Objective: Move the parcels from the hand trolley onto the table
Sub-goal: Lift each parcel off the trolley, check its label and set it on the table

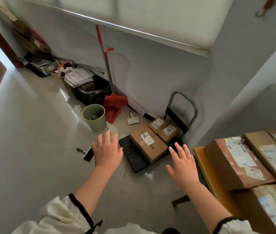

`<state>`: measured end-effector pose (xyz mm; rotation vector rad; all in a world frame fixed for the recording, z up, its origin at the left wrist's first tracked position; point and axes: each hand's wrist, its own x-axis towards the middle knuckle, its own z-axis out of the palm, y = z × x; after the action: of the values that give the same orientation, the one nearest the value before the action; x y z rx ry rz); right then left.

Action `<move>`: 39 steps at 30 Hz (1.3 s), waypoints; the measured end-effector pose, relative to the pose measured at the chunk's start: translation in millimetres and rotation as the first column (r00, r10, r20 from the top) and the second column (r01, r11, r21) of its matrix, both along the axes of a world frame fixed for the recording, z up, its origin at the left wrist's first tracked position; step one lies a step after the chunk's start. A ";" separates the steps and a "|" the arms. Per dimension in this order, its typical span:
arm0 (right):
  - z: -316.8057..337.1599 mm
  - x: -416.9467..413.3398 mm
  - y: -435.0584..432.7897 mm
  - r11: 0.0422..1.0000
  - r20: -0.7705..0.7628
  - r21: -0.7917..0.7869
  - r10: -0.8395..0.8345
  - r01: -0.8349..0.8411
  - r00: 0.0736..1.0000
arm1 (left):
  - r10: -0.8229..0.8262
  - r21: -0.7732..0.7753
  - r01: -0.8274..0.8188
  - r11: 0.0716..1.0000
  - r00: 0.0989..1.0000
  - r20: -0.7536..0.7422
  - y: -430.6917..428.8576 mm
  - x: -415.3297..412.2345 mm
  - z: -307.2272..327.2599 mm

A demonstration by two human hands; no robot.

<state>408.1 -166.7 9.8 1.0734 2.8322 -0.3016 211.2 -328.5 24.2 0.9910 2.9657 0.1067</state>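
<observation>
Both hands, left hand and right hand, spread wide and empty, flank the long box on the trolley, its length running away between them.

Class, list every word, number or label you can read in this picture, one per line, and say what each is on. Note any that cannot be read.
"98U" or similar, handwritten, uncertain: white label on the large parcel on the hand trolley.
Labels on the two small parcels: scribbled marks, unreadable.
Labels on the parcels on the table: blurred.
Papers by the wall: too small to read.
</observation>
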 end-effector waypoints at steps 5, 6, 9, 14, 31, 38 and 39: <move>-13.3 -23.0 45.2 0.993 0.069 -0.031 -0.108 0.110 0.992 | -0.050 -0.044 0.053 0.998 0.996 0.068 52.8 -57.3 -18.8; -18.1 -27.0 55.3 0.991 0.086 -0.038 -0.125 0.129 0.988 | -0.064 -0.048 0.068 0.997 0.995 0.079 66.2 -67.1 -24.3; -35.5 -46.8 92.8 0.980 0.155 -0.062 -0.178 0.190 0.972 | -0.124 -0.095 0.134 0.986 0.987 0.103 115.8 -98.8 -42.6; -64.8 -103.4 165.3 0.969 0.275 -0.107 -0.187 0.223 0.943 | -0.171 -0.174 0.203 0.964 0.968 0.185 198.5 -138.9 -68.7; -185.6 -208.5 258.0 0.613 0.377 -0.437 -0.539 0.658 0.753 | -0.374 -0.244 0.576 0.780 0.742 0.556 392.3 -227.7 -185.2; -264.5 -230.1 274.6 0.202 0.436 -0.584 -0.740 0.786 0.513 | -0.202 -0.154 0.451 0.879 0.645 0.737 457.4 -241.8 -256.8; -279.9 -233.8 285.6 0.126 0.433 -0.615 -0.772 0.779 0.466 | -0.033 -0.150 0.274 0.950 0.567 0.823 468.1 -242.1 -272.4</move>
<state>174.3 118.8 -270.1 2.0995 1.3745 -1.3951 -30.8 139.6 -248.2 0.8379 1.9573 0.1198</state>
